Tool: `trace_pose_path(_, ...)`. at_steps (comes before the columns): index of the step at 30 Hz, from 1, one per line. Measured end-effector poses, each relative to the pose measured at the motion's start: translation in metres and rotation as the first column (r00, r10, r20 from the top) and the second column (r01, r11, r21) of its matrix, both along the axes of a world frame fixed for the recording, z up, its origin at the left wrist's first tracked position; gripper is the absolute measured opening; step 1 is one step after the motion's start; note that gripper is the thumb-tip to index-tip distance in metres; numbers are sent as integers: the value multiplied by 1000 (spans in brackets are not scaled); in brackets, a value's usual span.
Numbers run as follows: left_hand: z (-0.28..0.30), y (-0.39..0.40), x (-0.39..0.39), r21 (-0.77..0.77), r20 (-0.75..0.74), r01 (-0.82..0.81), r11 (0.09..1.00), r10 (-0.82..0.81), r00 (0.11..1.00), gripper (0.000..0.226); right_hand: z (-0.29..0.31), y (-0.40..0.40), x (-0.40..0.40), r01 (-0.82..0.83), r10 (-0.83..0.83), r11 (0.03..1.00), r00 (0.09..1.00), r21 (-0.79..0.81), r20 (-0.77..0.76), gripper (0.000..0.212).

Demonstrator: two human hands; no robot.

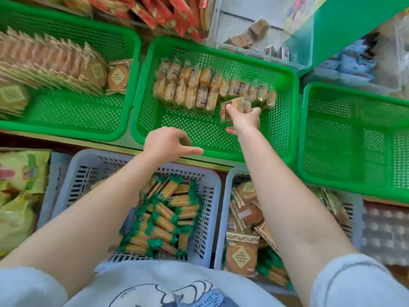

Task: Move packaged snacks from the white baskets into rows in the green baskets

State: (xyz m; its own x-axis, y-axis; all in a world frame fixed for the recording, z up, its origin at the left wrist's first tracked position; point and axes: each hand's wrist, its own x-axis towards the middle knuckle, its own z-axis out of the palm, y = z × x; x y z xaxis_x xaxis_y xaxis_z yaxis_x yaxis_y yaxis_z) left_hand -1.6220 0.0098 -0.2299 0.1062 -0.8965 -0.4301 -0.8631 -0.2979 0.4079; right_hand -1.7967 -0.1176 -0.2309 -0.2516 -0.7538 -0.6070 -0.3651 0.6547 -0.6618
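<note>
We see both bare forearms stretched forward. The left hand [167, 142] hovers palm down, fingers [192, 151] loosely curled and holding nothing — the right hand [244, 119] reaches farther out, its fingers pinching a few wrapped snacks [235, 107].

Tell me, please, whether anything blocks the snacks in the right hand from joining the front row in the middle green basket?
Nothing visible does. The right hand holds the snack packets at the front row's right end, over the middle green basket's bare floor.
</note>
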Motion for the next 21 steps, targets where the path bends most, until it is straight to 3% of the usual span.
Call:
trace_pose_path(6, -6, -4, 0, -9, 1, -8, 1000, 8, 1000, 58, -40, -13, 19, -40, 39, 999, 999, -12, -24, 57)
trace_pose_path(8, -8, -5, 1, -7, 15, -5, 1000, 5, 1000, 59, -46, -14, 19, -25, 25, 998, 1000, 49, -1, 74)
trace_pose_path(10, -10, -5, 1, -14, 17, -2, 1000, 2, 1000, 58, -53, -15, 20, 37, -65, 983, 986, 180, 154, 90)
trace_pose_path(12, -11, -3, 1, -33, 24, 9, 999, -8, 1000, 56, -53, -18, 26, 84, -155, 968, 943, 238, 295, 80)
trace_pose_path(15, -11, -2, 2, -63, 33, 15, 998, -13, 999, 55, -47, -27, 35, 68, -117, 983, 947, 169, 299, 62)
trace_pose_path(21, -12, 0, 3, -106, 21, 38, 994, -36, 999, 59, -56, -24, 28, -7, -30, 992, 959, 127, 282, 88)
